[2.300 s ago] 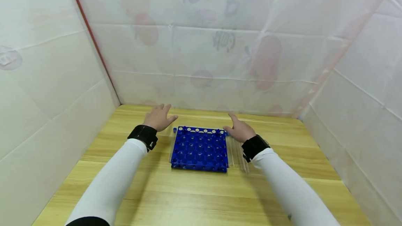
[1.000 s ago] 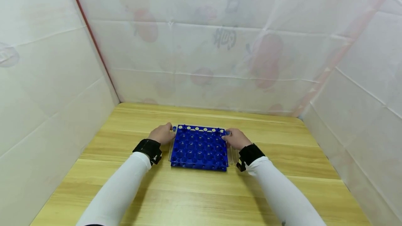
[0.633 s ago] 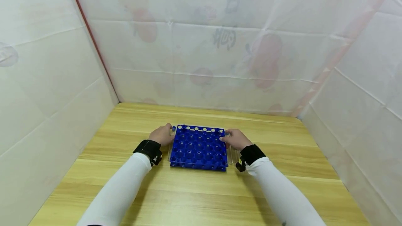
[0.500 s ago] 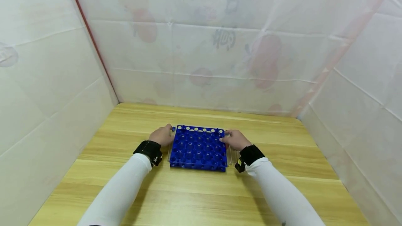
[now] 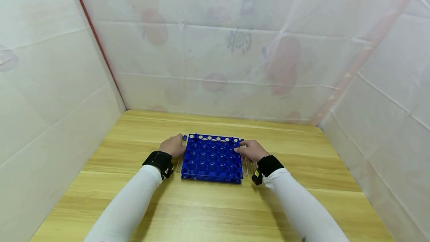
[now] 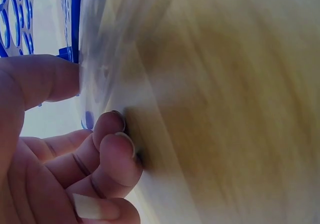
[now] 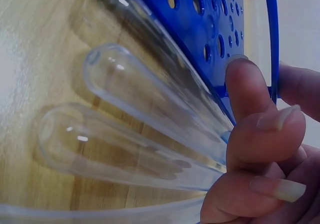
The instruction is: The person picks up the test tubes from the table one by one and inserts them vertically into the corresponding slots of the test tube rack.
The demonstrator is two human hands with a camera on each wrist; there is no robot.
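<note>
A blue rack (image 5: pixel 211 158) is set mid-tabletop (image 5: pixel 215 212). Its left edge is gripped by the left hand (image 5: pixel 173 145), its right edge by the right hand (image 5: pixel 252 150); glass tubes (image 7: pixel 135 134) lie beside it.

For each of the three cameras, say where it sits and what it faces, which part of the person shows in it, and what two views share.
Head: worn on the head, looks down at the table, blue rack, both hands and white sleeves.
Left wrist: on the left wrist, close on the left hand, blurred wood and the rack's edge.
Right wrist: on the right wrist, shows the right hand beside clear glass tubes lying against the rack.
Shared: the blue rack shows in all three views.
</note>
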